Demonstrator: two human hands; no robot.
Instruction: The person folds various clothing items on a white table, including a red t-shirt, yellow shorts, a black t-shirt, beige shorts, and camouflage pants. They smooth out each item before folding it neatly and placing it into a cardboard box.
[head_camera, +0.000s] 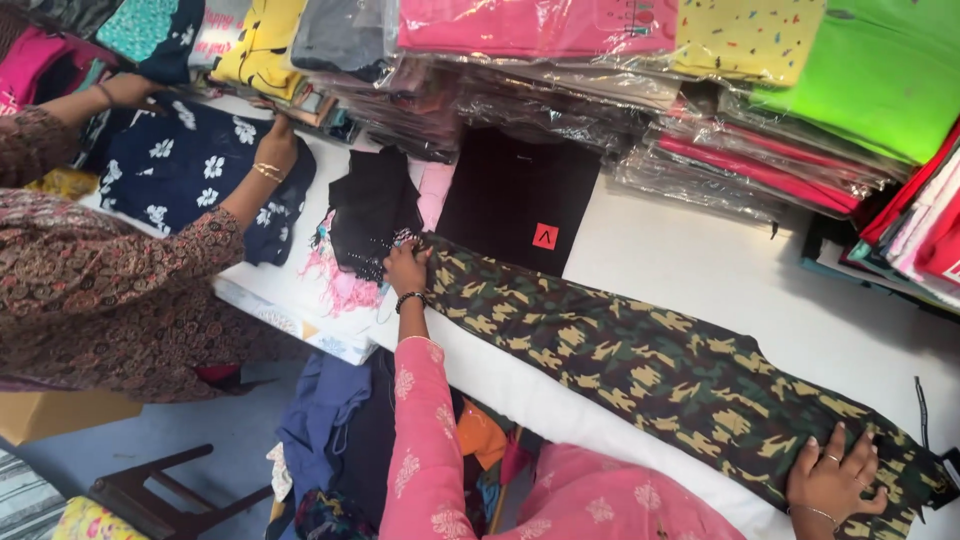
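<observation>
A long camouflage-print garment (640, 370) lies stretched across the white table (700, 270). My left hand (405, 268), on a pink floral sleeve and wearing a dark bead bracelet, grips the garment's far left end with curled fingers. At the other end, near the bottom right, my right hand (835, 480) presses flat on the cloth with fingers spread and rings on them. A black shirt with a small red square patch (520, 200) lies just behind the camouflage cloth.
A co-worker in a brown patterned top (110, 290) at the left has both hands on a navy floral cloth (190, 170). Plastic-wrapped folded clothes (700, 110) are stacked along the back. A black fringed garment (370, 215) lies near my left hand. Loose clothes (340, 430) hang below the table edge.
</observation>
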